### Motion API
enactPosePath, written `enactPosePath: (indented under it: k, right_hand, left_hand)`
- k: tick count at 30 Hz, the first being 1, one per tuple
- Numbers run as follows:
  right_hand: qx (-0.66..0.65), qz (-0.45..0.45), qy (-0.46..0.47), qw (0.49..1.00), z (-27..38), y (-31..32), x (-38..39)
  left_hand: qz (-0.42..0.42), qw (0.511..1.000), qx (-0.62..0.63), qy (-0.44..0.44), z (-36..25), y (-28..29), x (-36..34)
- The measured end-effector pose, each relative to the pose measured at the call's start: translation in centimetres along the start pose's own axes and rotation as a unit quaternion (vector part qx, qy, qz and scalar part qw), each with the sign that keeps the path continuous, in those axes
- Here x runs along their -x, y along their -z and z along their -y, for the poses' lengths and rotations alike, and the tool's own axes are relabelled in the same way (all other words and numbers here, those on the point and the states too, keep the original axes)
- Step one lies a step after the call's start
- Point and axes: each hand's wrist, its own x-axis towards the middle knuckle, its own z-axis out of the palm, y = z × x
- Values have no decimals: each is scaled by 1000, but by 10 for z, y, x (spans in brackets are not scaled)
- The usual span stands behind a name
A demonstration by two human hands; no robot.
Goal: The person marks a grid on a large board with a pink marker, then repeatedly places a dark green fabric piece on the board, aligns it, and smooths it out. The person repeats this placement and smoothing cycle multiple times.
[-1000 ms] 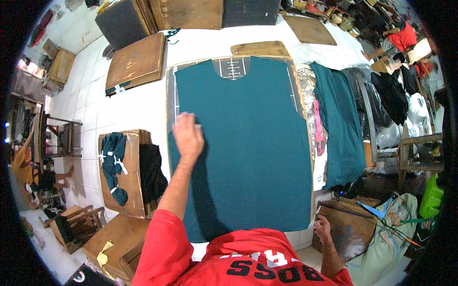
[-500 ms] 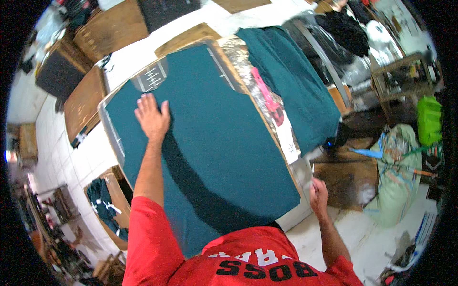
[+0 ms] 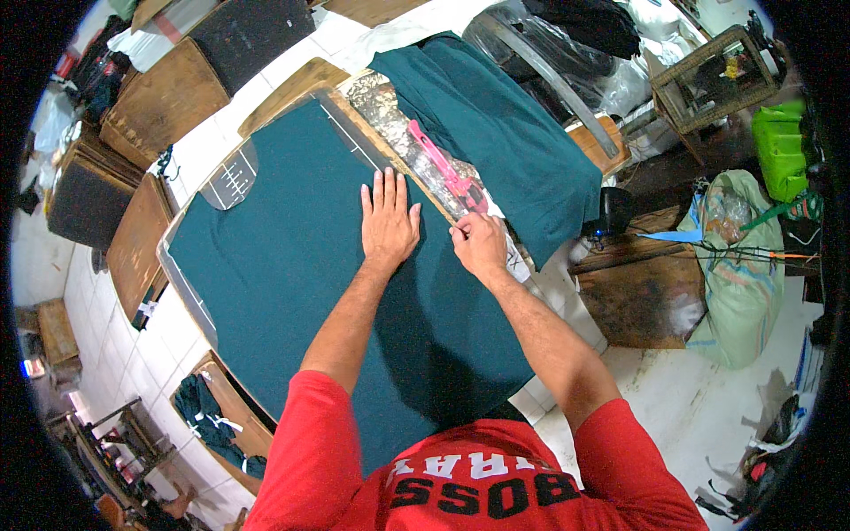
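A large teal fabric piece [image 3: 292, 265] lies spread flat on a board-topped table. My left hand [image 3: 388, 221] presses flat on it near its right edge, fingers apart and holding nothing. Just to the right, my right hand [image 3: 478, 243] has its fingers curled on the fabric's right edge. A pink tool [image 3: 443, 168] lies right above that hand on a patterned strip [image 3: 390, 106] of the table. A clear neckline template [image 3: 232, 173] rests at the fabric's far end.
A pile of more teal fabric [image 3: 496, 115] hangs to the right of the table. A wooden stool [image 3: 646, 292], a green-white sack [image 3: 739, 274] and a wire crate [image 3: 717, 75] stand on the right. Wooden boards [image 3: 164, 106] and a crate of cloth [image 3: 212, 416] sit on the left.
My left hand slid from the fabric's left side to its right edge. My right hand rose from the table's near corner to that same edge. The view swung to the right.
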Motion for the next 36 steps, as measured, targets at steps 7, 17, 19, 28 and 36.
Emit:
enactPosePath:
  k: [7, 17, 19, 28, 36]
  right_hand:
    - [54, 35, 62, 996, 1, -1, -7]
    - [63, 131, -18, 989, -50, 44, 48]
    - [66, 136, -27, 988, -70, 61, 77]
    - [11, 252, -130, 959, -120, 149, 204]
    - [-101, 209, -205, 951, -164, 157, 222]
  left_hand:
    - [-4, 1000, 2, -22, -11, 2, 13]
    - [91, 989, 77, -88, -106, 11, 97]
    - [110, 984, 90, -108, -131, 15, 119]
    - [146, 973, 98, -153, -175, 18, 163]
    - [224, 940, 88, -241, -243, 23, 222]
